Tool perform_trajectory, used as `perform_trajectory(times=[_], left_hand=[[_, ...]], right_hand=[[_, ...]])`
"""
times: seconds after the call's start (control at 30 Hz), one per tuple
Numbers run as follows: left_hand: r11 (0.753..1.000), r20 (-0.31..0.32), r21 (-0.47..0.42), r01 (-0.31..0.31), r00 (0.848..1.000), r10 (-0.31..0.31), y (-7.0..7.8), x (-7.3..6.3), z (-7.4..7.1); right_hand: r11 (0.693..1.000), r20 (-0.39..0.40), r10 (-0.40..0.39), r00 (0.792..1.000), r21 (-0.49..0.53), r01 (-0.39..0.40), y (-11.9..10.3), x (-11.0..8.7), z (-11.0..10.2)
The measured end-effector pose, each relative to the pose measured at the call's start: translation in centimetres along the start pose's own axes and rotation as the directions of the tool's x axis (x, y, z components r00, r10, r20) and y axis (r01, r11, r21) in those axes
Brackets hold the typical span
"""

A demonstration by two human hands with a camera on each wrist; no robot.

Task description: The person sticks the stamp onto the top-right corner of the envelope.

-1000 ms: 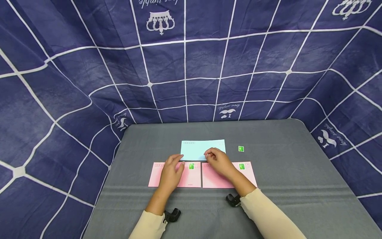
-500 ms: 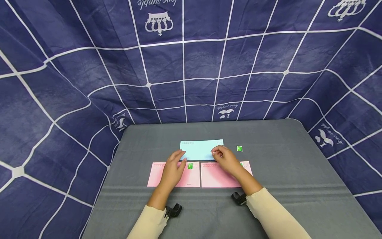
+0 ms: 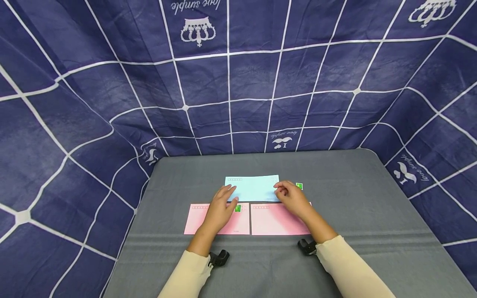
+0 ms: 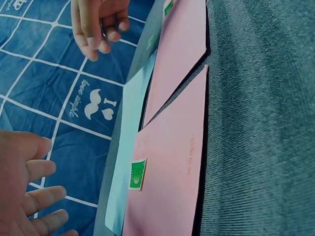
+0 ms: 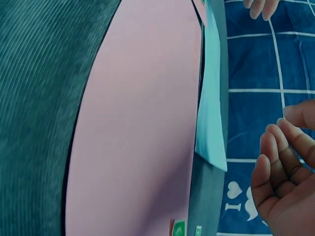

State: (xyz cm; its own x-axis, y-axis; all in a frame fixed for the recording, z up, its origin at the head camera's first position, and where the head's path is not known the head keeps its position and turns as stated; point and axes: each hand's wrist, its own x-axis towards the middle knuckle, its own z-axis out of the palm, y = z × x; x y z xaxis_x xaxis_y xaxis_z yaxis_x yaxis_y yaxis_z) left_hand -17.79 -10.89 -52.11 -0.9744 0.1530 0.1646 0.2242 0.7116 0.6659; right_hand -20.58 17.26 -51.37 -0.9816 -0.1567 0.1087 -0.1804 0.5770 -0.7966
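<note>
In the head view, I am drifting my right hand (image 3: 294, 198) rightward: a second ago it was hanging over the right half of the pale-blue paper envelope (image 3: 255, 188), and now it is passing the right edge, partly covering the small loose green stamp with a white border (image 3: 299, 186) on the grey cloth-covered desk (image 3: 372, 231). As I judge it, this is putting that stamp nearer my fingers than the envelope's middle, and the blue envelope is showing no stamp so far. My left hand (image 3: 220, 209) is edging inward slightly over the blue envelope's left end and the left pink paper envelope (image 3: 238, 223), which is bearing a green stamp (image 3: 237, 208). The right pink paper envelope (image 3: 266, 223) is lying just beside it, its stamped corner now hidden behind my right hand.

In the left wrist view, my left fingers are spreading apart, holding nothing; the right ones are hanging loosely bent.

In the right wrist view, my right thumb and forefinger are coming close, with nothing visible between them; whether they are touching, I cannot tell. The right envelope's own green stamp (image 5: 178, 228) is showing at the bottom.
</note>
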Motion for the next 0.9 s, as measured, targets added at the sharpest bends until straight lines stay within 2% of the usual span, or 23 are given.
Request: perform_trajectory(times=[0.27,0.57,0.77,0.9], left_hand=[[1.0,0.052,0.006,-0.021,0.998,0.02,0.2,0.4,0.2],[0.998,0.121,0.057,-0.041,0.992,0.034,0.4,1.2,0.2],[0.994,0.13,0.086,-0.067,0.99,0.056,0.3,1.8,0.4],[0.991,0.136,0.103,-0.084,0.988,0.07,0.4,2.2,0.4]], right_hand=[[1.0,-0.006,0.016,1.0,-0.007,-0.016,1.1,-0.3,-0.9],[0.999,-0.034,0.029,0.999,-0.027,-0.03,2.3,-0.3,-2.2],[0.997,-0.071,0.025,0.997,-0.074,-0.03,3.2,-0.2,-3.3],[0.992,-0.072,0.049,0.996,-0.109,-0.056,3.6,-0.1,-4.0]])
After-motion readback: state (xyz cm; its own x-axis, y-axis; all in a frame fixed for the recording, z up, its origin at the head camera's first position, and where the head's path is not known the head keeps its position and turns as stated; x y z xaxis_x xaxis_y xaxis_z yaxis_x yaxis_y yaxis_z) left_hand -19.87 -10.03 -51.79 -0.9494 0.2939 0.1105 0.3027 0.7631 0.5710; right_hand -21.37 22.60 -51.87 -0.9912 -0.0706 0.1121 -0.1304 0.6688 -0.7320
